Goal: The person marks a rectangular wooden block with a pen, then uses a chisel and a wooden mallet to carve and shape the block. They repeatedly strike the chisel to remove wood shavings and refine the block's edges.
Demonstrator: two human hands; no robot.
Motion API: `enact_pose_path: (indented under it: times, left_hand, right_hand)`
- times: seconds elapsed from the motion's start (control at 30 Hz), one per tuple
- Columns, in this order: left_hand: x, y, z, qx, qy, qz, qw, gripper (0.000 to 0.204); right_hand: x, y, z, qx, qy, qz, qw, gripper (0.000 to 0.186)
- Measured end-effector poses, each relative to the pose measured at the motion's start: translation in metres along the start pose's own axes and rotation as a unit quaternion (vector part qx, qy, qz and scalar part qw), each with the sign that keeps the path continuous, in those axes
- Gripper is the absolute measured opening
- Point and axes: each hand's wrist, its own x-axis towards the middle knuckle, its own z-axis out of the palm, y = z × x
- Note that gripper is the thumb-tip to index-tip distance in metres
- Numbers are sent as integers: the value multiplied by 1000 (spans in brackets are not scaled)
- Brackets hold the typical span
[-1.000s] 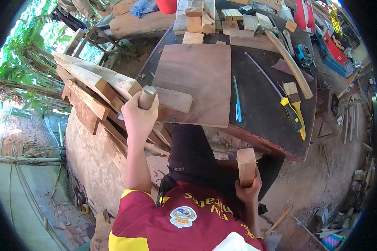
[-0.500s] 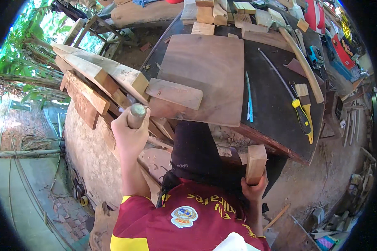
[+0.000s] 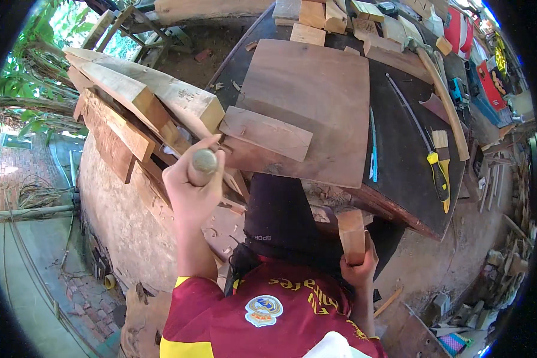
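My left hand [image 3: 191, 188] is wrapped around a tool's thick round handle [image 3: 203, 164], which I see end-on. Its index finger points out toward the wood pieces, and whatever lies below the handle is hidden. Just beyond it, a short flat wooden piece [image 3: 265, 132] rests on a broad brown board [image 3: 307, 89] on the table. Low on the right, beside my leg, my right hand [image 3: 362, 267] grips a rectangular wooden block [image 3: 352, 237] standing upright.
Long thick timbers [image 3: 155, 95] are stacked left of the table [image 3: 394, 155]. On its right lie a blue strip [image 3: 373, 146], a yellow-black screwdriver [image 3: 437, 173], a paintbrush [image 3: 440, 143] and a long curved wooden handle [image 3: 444, 101]. Wood offcuts [image 3: 331, 17] crowd the far end.
The view has shifted, so the table and board sit farther right. My left index finger is now stretched out from the handle. The block in my right hand has moved slightly left.
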Motion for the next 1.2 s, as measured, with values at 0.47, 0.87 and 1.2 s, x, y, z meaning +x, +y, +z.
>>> enact_pose_path:
  times: [0.47, 0.87, 1.2]
  left_hand:
    - [-5, 11, -11, -6, -39, -24, 999, 27]
    - [-12, 13, -24, -78, -222, -27, 972, 20]
    - [-8, 84, 19, -108, -339, 250, 900, 51]
  right_hand:
    - [10, -21, 5, -42, -73, -6, 996, 78]
    - [12, -16, 6, -42, -74, -26, 996, 80]
    - [8, 0, 16, 5, -57, -25, 998, 73]
